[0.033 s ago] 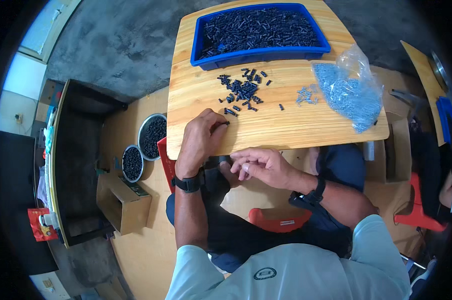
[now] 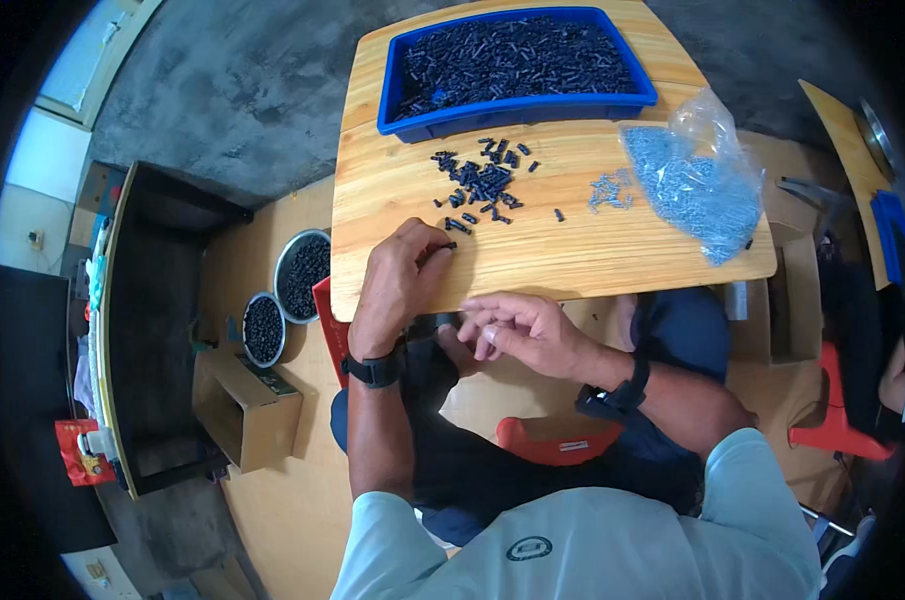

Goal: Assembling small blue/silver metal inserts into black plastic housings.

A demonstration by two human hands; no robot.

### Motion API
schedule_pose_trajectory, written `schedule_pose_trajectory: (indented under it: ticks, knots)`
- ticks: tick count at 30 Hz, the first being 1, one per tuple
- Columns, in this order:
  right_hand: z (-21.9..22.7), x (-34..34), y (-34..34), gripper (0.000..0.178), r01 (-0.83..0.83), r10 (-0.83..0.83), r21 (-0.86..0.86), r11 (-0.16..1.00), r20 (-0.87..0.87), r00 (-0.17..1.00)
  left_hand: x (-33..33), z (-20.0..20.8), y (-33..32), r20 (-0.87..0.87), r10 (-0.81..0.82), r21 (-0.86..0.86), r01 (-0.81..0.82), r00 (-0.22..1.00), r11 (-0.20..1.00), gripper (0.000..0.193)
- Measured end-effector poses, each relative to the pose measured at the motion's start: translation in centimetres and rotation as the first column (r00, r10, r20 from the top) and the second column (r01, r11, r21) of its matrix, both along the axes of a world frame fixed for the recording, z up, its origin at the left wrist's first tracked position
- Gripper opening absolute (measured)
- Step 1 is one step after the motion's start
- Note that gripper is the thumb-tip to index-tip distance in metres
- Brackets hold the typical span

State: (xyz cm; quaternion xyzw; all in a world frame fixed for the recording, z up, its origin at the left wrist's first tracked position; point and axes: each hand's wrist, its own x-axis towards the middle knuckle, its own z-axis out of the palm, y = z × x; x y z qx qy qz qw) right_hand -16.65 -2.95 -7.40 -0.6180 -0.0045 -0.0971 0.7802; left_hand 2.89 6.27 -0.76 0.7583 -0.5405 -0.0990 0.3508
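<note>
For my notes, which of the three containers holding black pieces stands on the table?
The blue rectangular tray; the larger metal bowl and smaller metal bowl are round and sit lower, left of the table.

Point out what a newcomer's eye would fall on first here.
Probably the big blue tray at the far side of the wooden table, heaped with small black pieces. Next might come the clear plastic bag of small silvery-blue pieces near the table's right edge, and the loose black pile in front of the tray. The left hand is at the table's near left part.
</note>
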Motion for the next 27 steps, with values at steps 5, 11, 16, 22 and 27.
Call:
schedule_pose_trajectory:
  ticks: [5, 11, 16, 22, 27]
  knots:
    - [2.5, -0.2, -0.7, 0.044, 0.287, -0.282, 0.256, 0.923, -0.058, 0.958, -3.0, 2.1, -0.6, -0.127, -0.012, -0.049, 0.006, 0.992, 0.999, 0.016]
    - [3.4, -0.6, -1.7, 0.031, 0.373, -0.355, 0.3, 0.878, -0.116, 0.928, -5.5, 3.0, -2.1, -0.018, -0.204, -0.155, 0.199, 0.979, 0.968, 0.016]
    - [2.7, -1.0, -2.9, 0.023, 0.365, -0.367, 0.41, 0.836, -0.078, 0.927, -6.1, 2.4, -2.6, -0.193, -0.222, -0.279, 0.163, 0.956, 0.946, 0.016]
    - [2.7, -1.6, -3.5, 0.026, 0.148, -0.186, 0.66, 0.736, -0.012, 0.982, -7.6, 1.2, -2.8, -0.239, -0.179, -0.417, 0.066, 0.954, 0.907, 0.019]
    - [2.7, -1.7, -3.7, 0.027, 0.098, -0.162, 0.678, 0.728, 0.031, 0.986, -8.4, 1.4, -2.8, -0.114, -0.154, -0.489, 0.08, 0.981, 0.868, 0.021]
